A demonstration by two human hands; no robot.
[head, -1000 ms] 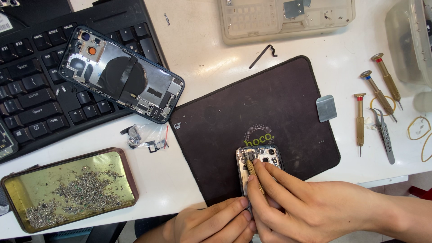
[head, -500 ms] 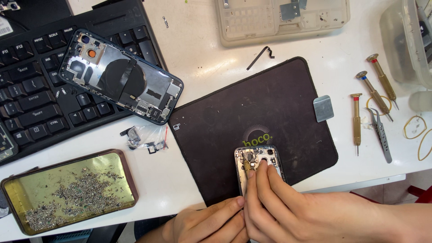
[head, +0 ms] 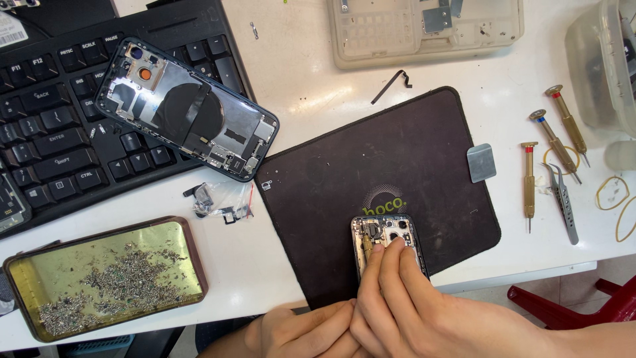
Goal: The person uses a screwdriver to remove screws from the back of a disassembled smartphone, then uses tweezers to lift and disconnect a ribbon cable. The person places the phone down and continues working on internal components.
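Note:
A small opened phone [head: 397,229] lies on a black work mat [head: 371,152] near the table's front edge, its inner parts showing. My right hand [head: 424,311] covers the phone's lower half. Its fingertips pinch a thin brass-coloured screwdriver [head: 366,246] that stands on the phone's left side. My left hand [head: 298,328] is curled at the phone's lower left corner and steadies it. The bottom of the phone is hidden under my fingers.
A dark blue phone back housing [head: 185,109] rests on a black keyboard [head: 46,139]. A tin of screws [head: 106,278] sits front left, with a bag of small parts [head: 222,202] beside it. Screwdrivers [head: 528,179], tweezers [head: 563,199] and a metal plate [head: 481,162] lie right. A plastic organiser [head: 430,30] is at the back.
My right fingertips have crept a little further up over the phone. Both hands stay at the phone and nothing else has moved.

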